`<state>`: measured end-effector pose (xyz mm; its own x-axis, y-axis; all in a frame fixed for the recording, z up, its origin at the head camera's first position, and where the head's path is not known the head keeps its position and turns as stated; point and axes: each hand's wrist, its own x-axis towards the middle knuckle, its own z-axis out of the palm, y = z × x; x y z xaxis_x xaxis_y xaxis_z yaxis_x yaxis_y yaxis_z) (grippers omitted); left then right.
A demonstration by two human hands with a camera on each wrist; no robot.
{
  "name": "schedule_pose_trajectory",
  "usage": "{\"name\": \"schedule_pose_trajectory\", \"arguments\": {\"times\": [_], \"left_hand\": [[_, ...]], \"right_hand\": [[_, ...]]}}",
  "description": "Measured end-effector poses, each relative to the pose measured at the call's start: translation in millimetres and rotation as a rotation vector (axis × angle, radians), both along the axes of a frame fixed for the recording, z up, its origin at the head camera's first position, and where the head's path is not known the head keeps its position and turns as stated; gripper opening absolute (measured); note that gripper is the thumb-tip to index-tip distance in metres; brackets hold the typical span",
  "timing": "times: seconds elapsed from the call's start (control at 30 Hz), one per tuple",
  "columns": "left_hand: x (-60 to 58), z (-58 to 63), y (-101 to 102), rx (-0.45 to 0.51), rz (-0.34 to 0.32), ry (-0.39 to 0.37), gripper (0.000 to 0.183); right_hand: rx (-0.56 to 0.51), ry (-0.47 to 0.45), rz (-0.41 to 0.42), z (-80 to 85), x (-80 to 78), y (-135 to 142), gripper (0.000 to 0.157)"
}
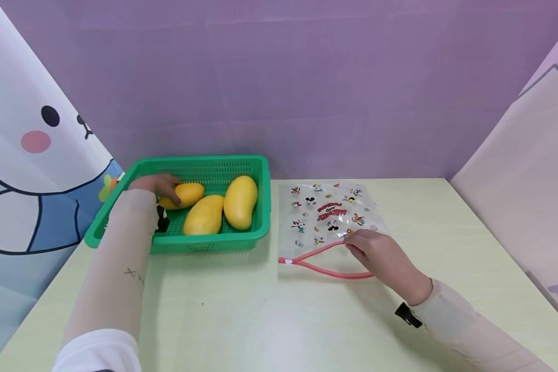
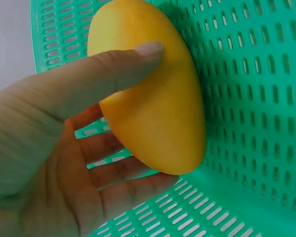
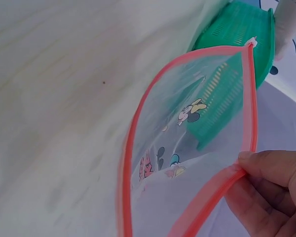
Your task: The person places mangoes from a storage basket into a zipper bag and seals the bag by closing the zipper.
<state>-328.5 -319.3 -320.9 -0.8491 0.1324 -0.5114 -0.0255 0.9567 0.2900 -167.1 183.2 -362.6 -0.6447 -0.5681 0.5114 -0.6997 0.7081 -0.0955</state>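
Inside a green perforated plastic basket [image 1: 228,242], my left hand [image 1: 155,185] grips a yellow mango [image 1: 190,193] at its left end. The left wrist view shows the thumb across that mango [image 2: 158,113] and the fingers along its other side. Two more mangoes, one in the middle [image 1: 203,217] and one at the right [image 1: 240,202], lie beside it. A clear zip bag [image 1: 307,219] with cartoon prints and a red zip edge lies to the basket's right. My right hand [image 1: 388,261] pinches the bag's red edge [image 3: 212,195], and the mouth gapes.
Everything rests on a pale table [image 1: 242,320] against a purple backdrop [image 1: 279,93]. A cartoon-printed cloth [image 1: 32,206] stands at the left and a pale cloth [image 1: 530,170] at the right. A small white slider [image 1: 288,262] sits at the bag's left corner.
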Motion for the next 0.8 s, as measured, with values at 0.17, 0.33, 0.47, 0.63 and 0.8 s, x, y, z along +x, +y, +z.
{"name": "schedule_pose_trajectory", "arguments": {"times": [0.17, 0.33, 0.47, 0.63, 0.8], "left_hand": [[0.8, -1.1, 0.7, -0.008, -0.001, 0.016, 0.084], [1.2, -1.1, -0.9, 0.001, 0.005, 0.016, 0.087], [2.3, -0.3, -3.6, 0.004, 0.015, 0.011, 0.090], [4.0, 2.8, -4.2, 0.014, 0.002, 0.022, 0.086], [5.3, 6.1, -2.5, 0.071, -0.014, 0.001, 0.084]], "right_hand": [[-0.011, 0.017, 0.000, 0.8, -0.6, -0.8, 0.019], [-0.016, -0.004, -0.017, 2.2, -1.4, -1.5, 0.018], [-0.029, -0.024, -0.039, 4.0, -1.6, -1.3, 0.018], [-0.045, -0.024, -0.052, 6.1, -1.4, 0.0, 0.019], [-0.049, -0.018, -0.056, 6.2, -0.7, 1.1, 0.020]]}}
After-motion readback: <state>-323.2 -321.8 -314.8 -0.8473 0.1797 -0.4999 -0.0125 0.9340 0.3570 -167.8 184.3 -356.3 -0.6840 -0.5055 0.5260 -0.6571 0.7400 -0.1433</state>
